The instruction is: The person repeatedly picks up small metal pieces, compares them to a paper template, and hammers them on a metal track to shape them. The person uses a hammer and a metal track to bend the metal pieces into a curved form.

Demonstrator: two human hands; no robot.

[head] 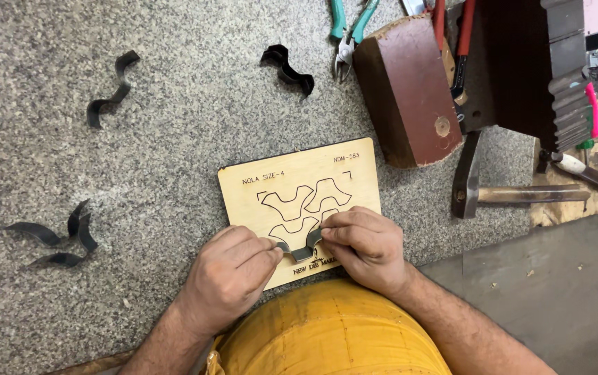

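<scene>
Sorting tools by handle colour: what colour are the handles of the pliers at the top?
Teal green, on the small pliers; seen in the head view.

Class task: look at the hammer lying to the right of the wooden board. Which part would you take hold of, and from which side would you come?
Grip the hammer by its bare wooden handle, probably from above at the right-hand end. It lies flat, head leftward near the wooden block, and that end looks least crowded.
</scene>
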